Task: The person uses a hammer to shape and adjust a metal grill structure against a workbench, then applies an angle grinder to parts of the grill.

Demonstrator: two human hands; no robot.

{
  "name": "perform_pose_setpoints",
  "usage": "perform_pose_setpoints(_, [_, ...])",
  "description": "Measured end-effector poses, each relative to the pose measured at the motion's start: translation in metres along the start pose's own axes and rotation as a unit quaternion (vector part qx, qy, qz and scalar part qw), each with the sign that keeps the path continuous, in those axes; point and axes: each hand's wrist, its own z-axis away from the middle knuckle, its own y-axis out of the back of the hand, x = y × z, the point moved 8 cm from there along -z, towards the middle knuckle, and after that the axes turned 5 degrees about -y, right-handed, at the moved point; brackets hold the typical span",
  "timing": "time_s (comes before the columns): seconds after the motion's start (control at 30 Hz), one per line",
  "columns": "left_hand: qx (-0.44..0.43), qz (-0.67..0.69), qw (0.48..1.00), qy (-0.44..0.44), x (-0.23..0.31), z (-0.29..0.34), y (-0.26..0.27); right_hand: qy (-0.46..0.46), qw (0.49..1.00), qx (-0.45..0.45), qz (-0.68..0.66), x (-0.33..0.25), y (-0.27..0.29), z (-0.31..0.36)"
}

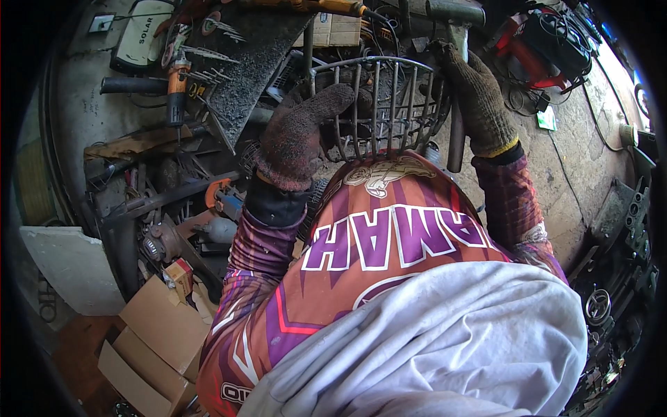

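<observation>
A cage of bent metal bars (377,104) is in front of my chest, its lower edge close to my shirt. My left hand (295,139), in a dark, dirty knit glove, wraps its fingers round the left side of the cage. On the right, my gloved right hand (481,101) is closed round the handle of a hammer (456,142). The metal hammer head points away from me, above the cage's far right corner. My right fingertips are partly hidden behind the handle, so I cannot tell whether they also touch the bars.
At the far left an orange angle grinder (178,87) lies beside a grit-covered metal table (243,83). Metal scraps and tools crowd the left, above an open cardboard box (163,333). A red and black machine (535,52) with cables stands on the concrete floor (556,174) at the far right.
</observation>
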Motion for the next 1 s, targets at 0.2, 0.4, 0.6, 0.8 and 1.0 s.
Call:
perform_pose_setpoints(0.2, [0.023, -0.177, 0.981, -0.074, 0.007, -0.003, 0.011, 0.003, 1.0, 0.009, 0.015, 0.006, 0.0, -0.007])
perform_pose_setpoints(0.4, [0.05, -0.052, 0.997, -0.008, 0.002, -0.001, 0.006, -0.021, 1.0, 0.001, -0.016, 0.015, -0.002, -0.012])
perform_pose_setpoints(0.6, [0.079, -0.181, 0.98, -0.021, 0.009, 0.003, 0.003, -0.014, 1.0, -0.003, -0.01, 0.027, 0.004, -0.023])
perform_pose_setpoints(0.8, [0.065, -0.156, 0.986, -0.009, 0.01, 0.008, -0.014, -0.004, 0.999, -0.006, -0.054, 0.032, -0.001, -0.027])
perform_pose_setpoints(1.0, [0.077, -0.121, 0.99, -0.015, 0.018, 0.011, 0.0, 0.003, 0.997, -0.02, -0.078, 0.024, -0.009, -0.027])
